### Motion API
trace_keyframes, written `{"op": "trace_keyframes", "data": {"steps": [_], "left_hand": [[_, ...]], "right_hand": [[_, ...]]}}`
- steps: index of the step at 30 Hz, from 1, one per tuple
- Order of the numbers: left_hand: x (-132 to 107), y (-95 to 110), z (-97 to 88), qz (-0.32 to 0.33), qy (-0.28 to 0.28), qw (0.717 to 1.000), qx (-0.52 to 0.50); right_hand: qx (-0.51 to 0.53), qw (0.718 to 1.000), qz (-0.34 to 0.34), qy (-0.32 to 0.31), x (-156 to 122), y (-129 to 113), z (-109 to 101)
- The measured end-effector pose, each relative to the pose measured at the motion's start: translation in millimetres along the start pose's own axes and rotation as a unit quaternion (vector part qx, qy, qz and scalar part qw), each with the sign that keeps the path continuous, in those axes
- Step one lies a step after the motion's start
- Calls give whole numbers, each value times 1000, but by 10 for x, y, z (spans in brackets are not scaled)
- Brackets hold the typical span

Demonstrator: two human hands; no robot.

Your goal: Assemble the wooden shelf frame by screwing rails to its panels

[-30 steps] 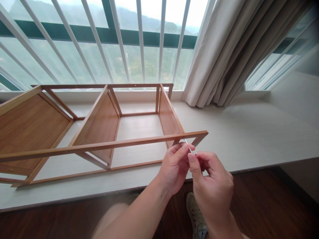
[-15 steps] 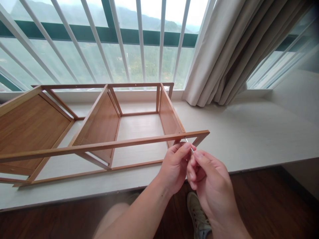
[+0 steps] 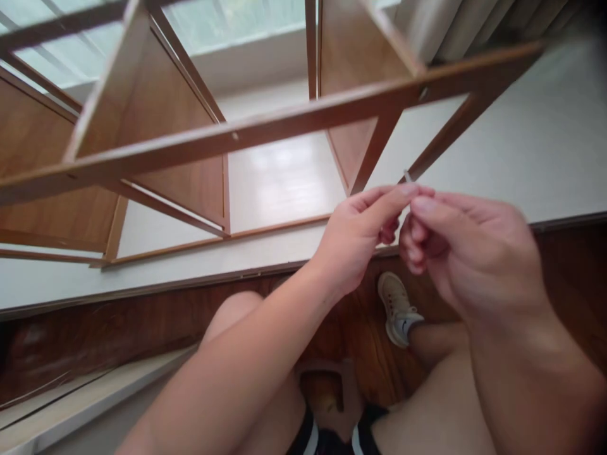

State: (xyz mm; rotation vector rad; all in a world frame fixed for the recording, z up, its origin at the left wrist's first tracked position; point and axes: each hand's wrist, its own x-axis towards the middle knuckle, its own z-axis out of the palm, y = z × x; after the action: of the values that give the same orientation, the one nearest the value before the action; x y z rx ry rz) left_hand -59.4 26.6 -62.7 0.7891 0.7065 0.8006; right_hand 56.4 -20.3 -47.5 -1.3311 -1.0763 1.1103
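Observation:
A wooden shelf frame (image 3: 246, 129) lies on its side on the white window ledge (image 3: 521, 151). My left hand (image 3: 363, 234) and my right hand (image 3: 467, 253) meet fingertip to fingertip just below the frame's front rail, near its right end. Both pinch a thin metal tool (image 3: 406, 177), whose tip pokes up above the fingers. The tool's tip sits apart from the rail, a little below it. Its lower part is hidden inside my fingers.
Dark wooden floor (image 3: 95, 328) lies under the ledge. My knees and a light sneaker (image 3: 398, 306) show below my hands. A curtain (image 3: 474, 22) hangs at the top right, and the window is behind the frame.
The view has tilted down and come closer to the frame. My hands with the thin tool have come away from the rail, where the tip touched before.

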Motion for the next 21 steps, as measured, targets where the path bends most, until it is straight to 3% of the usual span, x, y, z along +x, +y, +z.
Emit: {"op": "trace_keyframes", "data": {"steps": [2,3,5,7,9,12,15,18,20,21], "left_hand": [[-28,-21,-87,15,49,994,96],[-42,-28,-136,23,49,987,154],[-66,-36,-238,35,18,961,275],[-87,-43,-334,29,-7,911,411],[-108,-56,-420,28,-15,838,545],[-147,-78,-525,28,-47,735,676],[-180,-81,-588,6,-106,675,730],[-189,-86,-616,-27,-145,655,741],[-197,-117,-627,-74,-161,658,732],[-207,-144,-634,-104,-170,665,720]], "right_hand": [[-148,988,-31,-29,39,46,-32],[-251,965,-31,-64,70,84,-65],[-453,880,-56,-131,149,208,-169],[-567,799,-63,-190,233,396,-297],[-609,758,-14,-233,300,598,-396],[-564,764,109,-294,342,766,-402],[-512,783,152,-319,320,708,-260],[-533,762,158,-334,297,595,-116],[-549,750,159,-333,304,604,-92],[-547,757,153,-322,310,648,-108]]}}
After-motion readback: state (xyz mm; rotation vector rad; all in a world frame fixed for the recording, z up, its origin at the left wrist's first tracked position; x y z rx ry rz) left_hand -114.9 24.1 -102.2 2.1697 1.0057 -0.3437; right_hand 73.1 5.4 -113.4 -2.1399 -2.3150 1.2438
